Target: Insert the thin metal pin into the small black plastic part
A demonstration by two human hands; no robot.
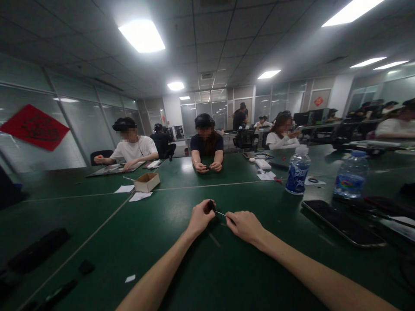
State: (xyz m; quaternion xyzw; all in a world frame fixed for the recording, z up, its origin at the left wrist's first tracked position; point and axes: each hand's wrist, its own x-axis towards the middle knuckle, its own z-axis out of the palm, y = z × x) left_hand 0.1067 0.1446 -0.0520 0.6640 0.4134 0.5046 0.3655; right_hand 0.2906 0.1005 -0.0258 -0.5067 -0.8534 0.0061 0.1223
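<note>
Both my forearms reach out over a dark green table point(162, 242). My left hand point(200, 219) is closed round a small black object point(211, 205) pinched at its fingertips. A thin metal pin point(221, 213) runs from that object toward my right hand point(244, 226), whose fingers are pinched on the pin's other end. The two hands sit close together, a few centimetres apart, just above the table top. What the black object is cannot be made out.
Two water bottles point(297, 172) point(352, 175) and a dark phone point(343, 223) lie to the right. A small cardboard box point(147, 182) and paper slips sit ahead left. Black items point(39, 252) lie near left. Other people sit across the table, hands busy.
</note>
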